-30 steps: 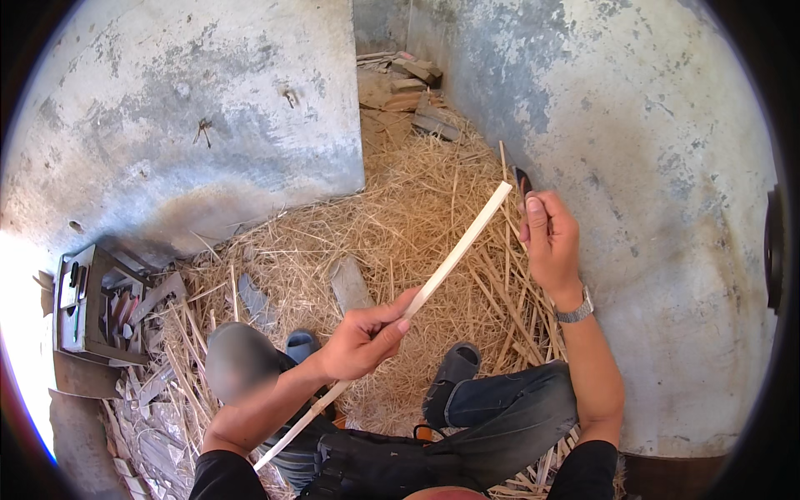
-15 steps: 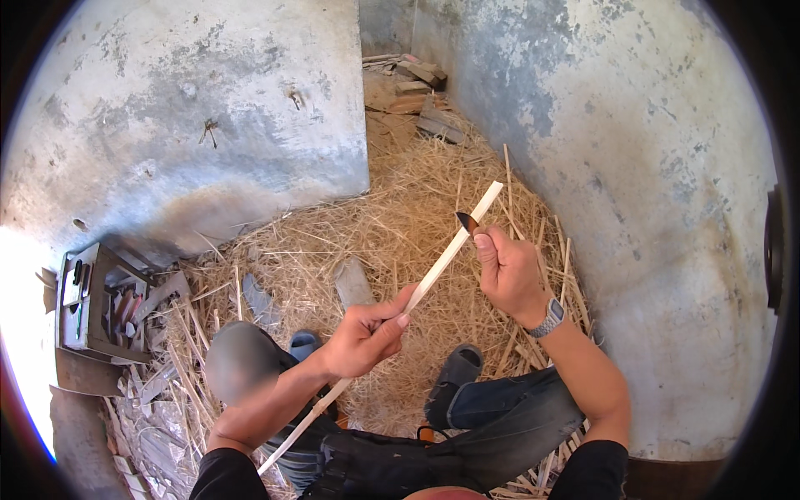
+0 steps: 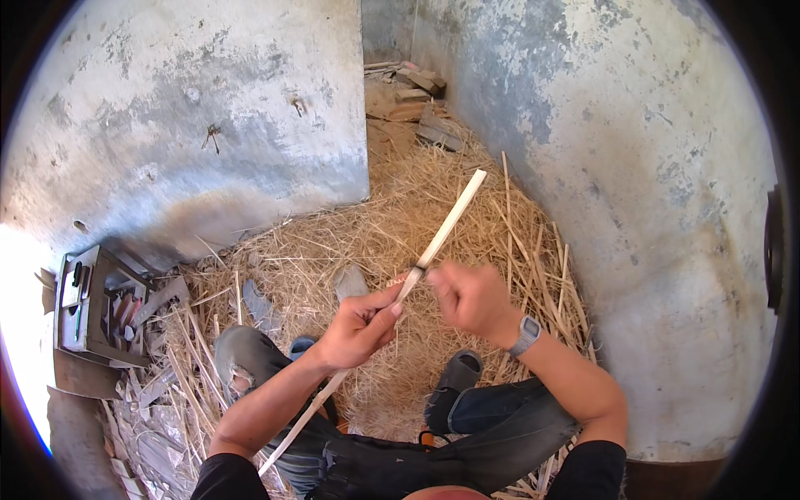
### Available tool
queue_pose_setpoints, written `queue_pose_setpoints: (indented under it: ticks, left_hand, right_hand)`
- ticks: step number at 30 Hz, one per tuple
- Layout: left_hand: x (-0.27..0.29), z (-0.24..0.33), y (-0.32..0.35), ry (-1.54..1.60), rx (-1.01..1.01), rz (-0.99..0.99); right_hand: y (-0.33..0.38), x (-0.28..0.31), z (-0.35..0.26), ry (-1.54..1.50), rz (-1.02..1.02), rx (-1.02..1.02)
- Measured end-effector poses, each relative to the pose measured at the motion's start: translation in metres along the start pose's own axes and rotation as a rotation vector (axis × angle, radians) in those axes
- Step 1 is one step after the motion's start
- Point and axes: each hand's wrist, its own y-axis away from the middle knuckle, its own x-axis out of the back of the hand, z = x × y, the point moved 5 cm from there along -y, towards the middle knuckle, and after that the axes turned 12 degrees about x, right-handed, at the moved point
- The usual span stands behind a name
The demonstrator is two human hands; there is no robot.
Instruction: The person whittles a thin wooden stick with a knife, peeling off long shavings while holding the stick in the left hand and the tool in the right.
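Straw-strewn floor (image 3: 375,225), forearms (image 3: 577,375) angled inward, hands (image 3: 360,330) close, knife (image 3: 419,268) across pale strip (image 3: 456,214)

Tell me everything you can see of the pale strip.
The pale strip is long, narrow and straight, cream-coloured, apparently split wood or bamboo, with flat faces and a squared-off upper end. It slants from lower left to upper right, held above the floor's straw-like shavings. The left hand grips it partway along, hiding that stretch. Just above, a dark blade in the right hand appears to lie across it; whether it cuts in can't be told.
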Motion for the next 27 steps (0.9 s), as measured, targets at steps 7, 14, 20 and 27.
queue_pose_setpoints:
  ticks: [7, 14, 20, 27]
  left_hand:
    - [-0.001, -0.006, 0.004, -0.309, -0.024, 0.135]
    - [-0.006, 0.003, 0.007, -0.421, -0.053, 0.171]
    - [-0.003, -0.003, 0.009, -0.531, -0.096, 0.206]
    - [0.006, -0.012, 0.001, -0.439, -0.017, 0.217]
  right_hand:
    - [-0.017, 0.053, 0.051, 0.2, 0.176, -0.199]
    - [-0.012, 0.05, 0.064, 0.24, 0.21, -0.177]
    - [0.008, 0.038, 0.068, 0.113, 0.18, -0.208]
    - [0.02, 0.001, 0.034, -0.099, 0.034, -0.252]
